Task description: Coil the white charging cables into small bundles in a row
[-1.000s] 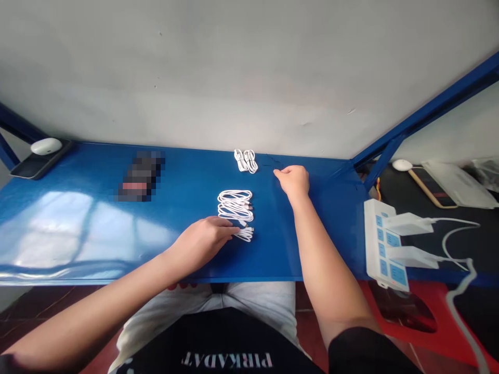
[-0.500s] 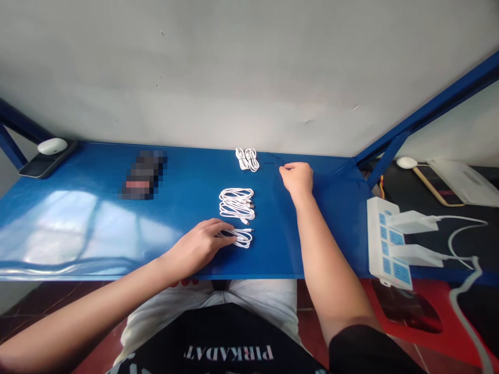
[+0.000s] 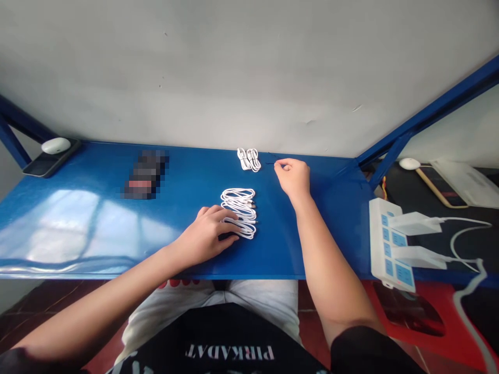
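My left hand (image 3: 206, 235) rests on the blue table (image 3: 89, 218), fingers and thumb closed around the near end of a stack of coiled white cables (image 3: 239, 212). My right hand (image 3: 293, 176) lies further back, fingertips pinched on a thin black tie (image 3: 270, 163) that is hard to make out. Just left of that hand, by the wall, lies a small bundle of tied white cables (image 3: 248, 159).
A white power strip (image 3: 384, 244) with two white chargers (image 3: 409, 224) plugged in lies at the right. At the far left corner a phone (image 3: 44, 162) carries a white oval object (image 3: 55, 145). A blurred dark item (image 3: 144, 174) lies left of centre. A red stool (image 3: 409, 306) stands below right.
My left hand has pushed the nearest cable coil away from me, up against the other coils. My right hand has shifted slightly left along the back with its pinch closed.
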